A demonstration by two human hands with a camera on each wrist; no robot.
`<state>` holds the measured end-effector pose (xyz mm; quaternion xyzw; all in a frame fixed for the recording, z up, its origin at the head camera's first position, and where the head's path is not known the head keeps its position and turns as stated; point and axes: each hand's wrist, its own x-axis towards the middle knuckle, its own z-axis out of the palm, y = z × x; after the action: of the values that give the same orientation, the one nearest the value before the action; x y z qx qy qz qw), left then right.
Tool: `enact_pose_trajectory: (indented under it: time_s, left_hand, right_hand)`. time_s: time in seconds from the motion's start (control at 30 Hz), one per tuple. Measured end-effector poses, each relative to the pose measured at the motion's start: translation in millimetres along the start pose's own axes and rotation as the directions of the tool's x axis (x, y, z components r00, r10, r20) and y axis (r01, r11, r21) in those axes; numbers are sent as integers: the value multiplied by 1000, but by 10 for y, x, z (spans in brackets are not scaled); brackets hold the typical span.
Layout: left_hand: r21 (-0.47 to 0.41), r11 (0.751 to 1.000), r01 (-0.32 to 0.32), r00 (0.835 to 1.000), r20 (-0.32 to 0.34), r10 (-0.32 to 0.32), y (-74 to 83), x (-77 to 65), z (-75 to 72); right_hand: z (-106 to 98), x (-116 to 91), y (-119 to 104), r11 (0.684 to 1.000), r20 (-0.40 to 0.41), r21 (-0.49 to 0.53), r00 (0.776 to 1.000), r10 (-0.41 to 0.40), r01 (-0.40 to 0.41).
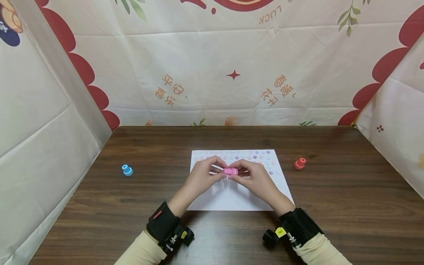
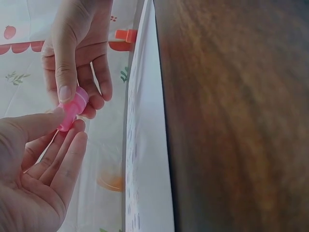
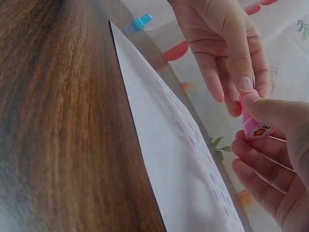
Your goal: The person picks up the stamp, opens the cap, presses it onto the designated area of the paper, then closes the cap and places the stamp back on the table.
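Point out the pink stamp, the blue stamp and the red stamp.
Pink stamp (image 1: 230, 171): head view, on the middle of its side.
Blue stamp (image 1: 127, 170): head view, where the narrow top meets the wider base.
Red stamp (image 1: 300, 164): head view, about the middle of its body.

left of the left hand (image 1: 204, 173), the tabletop (image 1: 159, 156) leaves passage to a blue stamp (image 1: 127, 170); right of the right hand (image 1: 255, 178), to a red stamp (image 1: 300, 164). a pink stamp (image 1: 230, 171) bars the gap between both hands; beyond, cloth (image 1: 205, 55) hangs across.
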<state>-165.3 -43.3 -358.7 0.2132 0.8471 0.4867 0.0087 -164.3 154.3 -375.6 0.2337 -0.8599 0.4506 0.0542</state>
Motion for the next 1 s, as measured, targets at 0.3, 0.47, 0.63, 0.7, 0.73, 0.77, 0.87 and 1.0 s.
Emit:
enact_pose_trajectory:
  time_s: [0.3, 0.47, 0.63, 0.7, 0.73, 0.77, 0.87, 1.0]
  left_hand:
    - [11, 1000, 2, 1000, -16, -1, 20, 3, -66]
    - [9, 1000, 15, 999, -29, -14, 20, 4, -114]
    - [18, 1000, 23, 999, -42, -23, 33, 5, -177]
    - [28, 999, 30, 998, -50, -28, 35, 4, -200]
    - [31, 999, 35, 998, -54, -33, 36, 2, -211]
    - [35, 999, 41, 998, -59, -39, 36, 0, -221]
    - [40, 998, 56, 996, -74, -53, 37, -8, -258]
    - [49, 996, 69, 993, -98, -64, 31, -18, -312]
  right_hand:
    - [-52, -6, -19, 998, -13, -44, 999, 46, -46]
    - [-84, -1, -30, 996, -20, -58, 997, 68, -69]
    - [-109, 6, -28, 996, -27, -58, 998, 61, -62]
    - [-117, 6, -29, 997, -31, -59, 998, 53, -55]
    - [-121, 7, -29, 997, -33, -59, 998, 49, -51]
    - [-126, 8, -28, 997, -35, -60, 998, 45, -47]
    - [-150, 11, -29, 997, -44, -64, 998, 37, -40]
    - [-190, 11, -31, 998, -50, -61, 998, 28, -31]
